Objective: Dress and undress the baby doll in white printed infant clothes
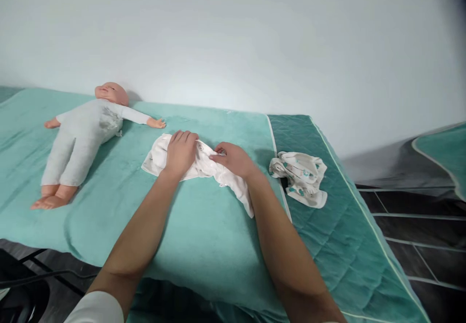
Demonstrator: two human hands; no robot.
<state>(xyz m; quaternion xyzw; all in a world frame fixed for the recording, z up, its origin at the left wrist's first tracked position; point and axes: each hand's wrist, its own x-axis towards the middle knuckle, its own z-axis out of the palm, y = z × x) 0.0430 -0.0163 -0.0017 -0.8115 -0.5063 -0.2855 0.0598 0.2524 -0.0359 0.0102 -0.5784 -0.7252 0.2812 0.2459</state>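
Note:
A small white baby garment (207, 167) lies crumpled on the light green cover (204, 226). My left hand (183, 153) is on its left part, fingers together and curled over the fabric. Further right, my right hand (235, 159) pinches the upper edge between thumb and fingers. One narrow end of the garment trails down beside my right wrist. To the left lies a baby doll (85, 129) on its back in a white bodysuit, arms spread, one hand close to the garment.
A second garment (302, 175), white with green print, lies bunched on the dark green quilted mat (349, 245) at right. A pale wall (233, 41) stands behind. Dark floor tiles (415, 226) show at right, and a black cable (47, 278) runs at lower left.

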